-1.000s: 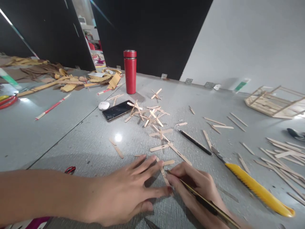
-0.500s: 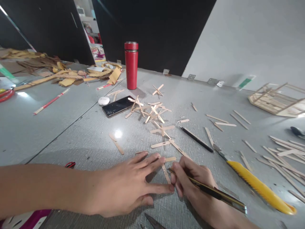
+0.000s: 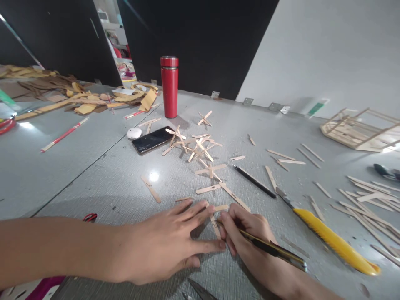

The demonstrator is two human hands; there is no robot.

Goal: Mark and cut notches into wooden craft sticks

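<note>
My left hand (image 3: 165, 239) lies flat on the table with its fingers spread. Its fingertips press on a notched craft stick (image 3: 214, 226), covering part of it. Closed in a pen-like grip, my right hand (image 3: 250, 233) holds a slim gold-and-black craft knife (image 3: 271, 248). The knife's front end meets the stick; the blade is barely visible. A second craft stick (image 3: 221, 207) lies just beyond the fingers. Farther out are two notched sticks, one flat (image 3: 208, 189) and one slanted (image 3: 235, 197). Interlocked star-shaped stick pieces (image 3: 200, 150) stand behind them.
A yellow-handled saw knife (image 3: 336, 239), a black pen (image 3: 254, 181) and loose sticks (image 3: 368, 208) lie to the right. A phone (image 3: 152, 140), earbud case (image 3: 134, 133) and red flask (image 3: 170, 89) stand farther back. Dark pointed blades (image 3: 201, 289) lie at the near edge.
The view has shifted slightly, so everything sits a little farther left. My right hand and the knife have moved slightly relative to the stick; my left hand keeps its flat pose.
</note>
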